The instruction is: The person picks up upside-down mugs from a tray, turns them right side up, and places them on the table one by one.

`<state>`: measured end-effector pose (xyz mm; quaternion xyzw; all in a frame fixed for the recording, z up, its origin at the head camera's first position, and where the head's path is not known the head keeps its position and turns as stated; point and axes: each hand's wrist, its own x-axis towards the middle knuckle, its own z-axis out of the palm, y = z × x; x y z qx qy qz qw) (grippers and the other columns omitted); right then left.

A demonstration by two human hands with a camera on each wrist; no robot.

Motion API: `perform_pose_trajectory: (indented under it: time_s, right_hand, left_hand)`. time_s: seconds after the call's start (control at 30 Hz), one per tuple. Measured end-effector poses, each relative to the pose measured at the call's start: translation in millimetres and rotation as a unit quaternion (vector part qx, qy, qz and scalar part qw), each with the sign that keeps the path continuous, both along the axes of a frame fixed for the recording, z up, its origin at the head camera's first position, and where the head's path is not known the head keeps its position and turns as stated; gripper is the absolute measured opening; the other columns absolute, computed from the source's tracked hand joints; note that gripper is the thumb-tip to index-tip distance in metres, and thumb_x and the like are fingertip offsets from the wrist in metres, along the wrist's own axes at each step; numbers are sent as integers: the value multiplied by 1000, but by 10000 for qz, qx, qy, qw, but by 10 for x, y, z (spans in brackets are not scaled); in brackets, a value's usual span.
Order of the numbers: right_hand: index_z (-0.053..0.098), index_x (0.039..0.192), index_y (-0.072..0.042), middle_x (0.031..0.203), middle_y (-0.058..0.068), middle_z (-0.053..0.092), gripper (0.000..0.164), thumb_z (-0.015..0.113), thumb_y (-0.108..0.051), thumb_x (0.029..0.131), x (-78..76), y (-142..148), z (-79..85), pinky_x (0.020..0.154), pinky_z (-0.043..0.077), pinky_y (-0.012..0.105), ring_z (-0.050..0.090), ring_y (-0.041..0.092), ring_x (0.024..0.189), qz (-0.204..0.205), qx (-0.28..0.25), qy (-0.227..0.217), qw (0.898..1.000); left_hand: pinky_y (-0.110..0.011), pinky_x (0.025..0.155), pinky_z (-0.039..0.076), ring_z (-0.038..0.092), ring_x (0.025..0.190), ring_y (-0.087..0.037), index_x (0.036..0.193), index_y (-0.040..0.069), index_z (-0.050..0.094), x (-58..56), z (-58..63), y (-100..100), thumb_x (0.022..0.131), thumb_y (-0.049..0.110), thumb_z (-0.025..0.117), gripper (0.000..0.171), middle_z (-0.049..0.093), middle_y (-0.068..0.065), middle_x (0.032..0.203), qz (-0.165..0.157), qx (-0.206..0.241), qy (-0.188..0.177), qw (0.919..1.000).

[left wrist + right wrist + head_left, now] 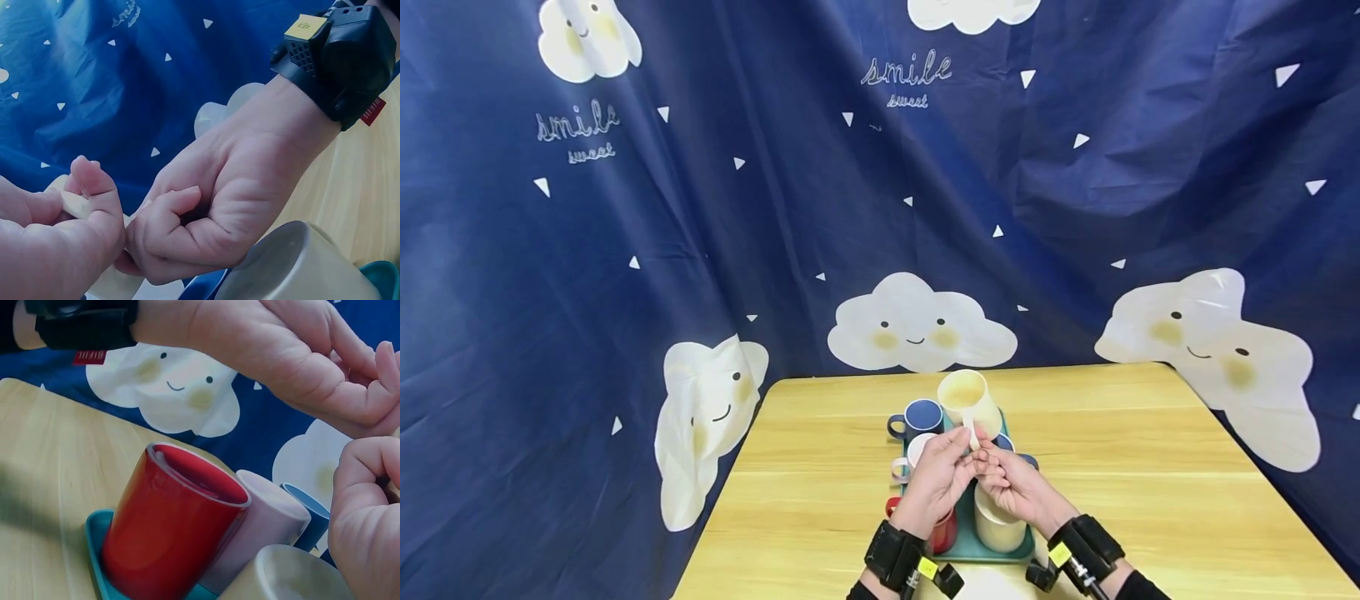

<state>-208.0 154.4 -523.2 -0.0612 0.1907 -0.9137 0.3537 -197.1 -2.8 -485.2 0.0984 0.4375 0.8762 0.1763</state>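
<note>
A cream mug (992,417) is held tilted over the far end of a teal tray (972,547), its handle towards me. My left hand (934,479) pinches the handle between thumb and fingers. Curled against the lower part of the same handle are the fingers of my right hand (1018,487), touching the left hand. The left wrist view shows part of the pale handle (76,205) among the left fingers; my right hand (200,219) hides much of the mug there. In the right wrist view my right hand (369,515) is cut off at the edge.
On the tray's left side stand a dark blue mug (923,414), a pale pink mug (265,512) and a red mug (175,525). Another cream mug (998,523) stands front right. A second blue mug (1004,442) is partly hidden behind my right hand. The wooden table (820,467) meets a blue curtain (790,208).
</note>
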Motion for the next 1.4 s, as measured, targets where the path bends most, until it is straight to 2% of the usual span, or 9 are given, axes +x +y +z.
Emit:
perform_pose_trajectory:
  time_s: [0.33,0.4,0.47,0.57,0.73,0.8,0.87,1.07,1.4]
  right_hand:
    - [53,104,-10,88,-4,55,29,28,-20,113,13,-11,13,52,28,11,34,0,65,-122,717,1161,9906]
    - [54,105,-9,88,-4,54,28,30,-23,113,28,-17,39,53,29,12,37,1,66,-405,1479,1596,9752]
    - [55,105,-9,86,-4,53,29,32,-26,113,49,-21,68,55,32,14,40,2,66,-761,2553,2198,9385]
    - [57,97,-8,78,-3,52,32,36,-28,112,79,-18,122,54,38,18,46,5,62,-1404,4463,3371,8170]
    - [64,93,-10,78,-4,56,23,48,-16,108,85,79,141,68,51,32,56,10,72,-2674,6458,4846,5260]
    - [68,99,-8,88,-1,61,17,52,-11,106,89,150,93,79,53,40,61,17,85,-3108,6681,5034,4513]
    - [70,108,-4,100,7,65,15,56,-8,103,110,229,22,86,51,50,62,29,97,-3463,6807,5052,4019]
    - [57,135,3,134,28,53,39,60,-12,99,235,495,-242,91,36,67,43,51,120,-3766,7275,4590,3438]
    - [45,146,3,149,31,39,50,51,-23,105,480,708,-476,95,26,76,28,57,134,-3331,7793,3747,3758]
  left_hand:
    - [-21,77,56,62,81,-13,118,-25,50,-13,37,-101,110,9,39,37,61,-12,97,-367,-270,484,9978]
    - [-20,77,56,62,81,-12,121,-28,47,-18,54,-121,110,9,40,39,63,-11,97,-389,-350,513,9973]
    - [-21,77,56,62,81,-10,123,-28,47,-18,67,-146,109,9,41,40,65,-9,96,-391,-420,459,9973]
    - [-20,75,56,62,79,-9,120,-25,52,-13,74,-197,109,9,43,37,66,-8,94,-381,-538,458,9968]
    - [-19,71,53,59,79,-10,105,-9,60,-42,84,-357,109,13,45,27,64,-9,93,-187,-617,767,9950]
    - [-19,70,52,57,79,-11,103,-6,61,-78,90,-454,109,14,45,27,63,-10,93,13,-598,811,9949]
    - [-19,71,51,56,79,-12,102,-6,61,-122,88,-567,109,14,44,27,62,-10,93,264,-638,777,9946]
    - [-20,71,51,56,79,-13,101,-6,60,-345,34,-902,110,12,41,28,60,-8,91,1015,-984,578,9883]
    - [-19,62,46,51,72,-11,106,-20,51,-902,-268,-1373,110,10,37,34,57,-11,87,2379,-1695,283,9560]
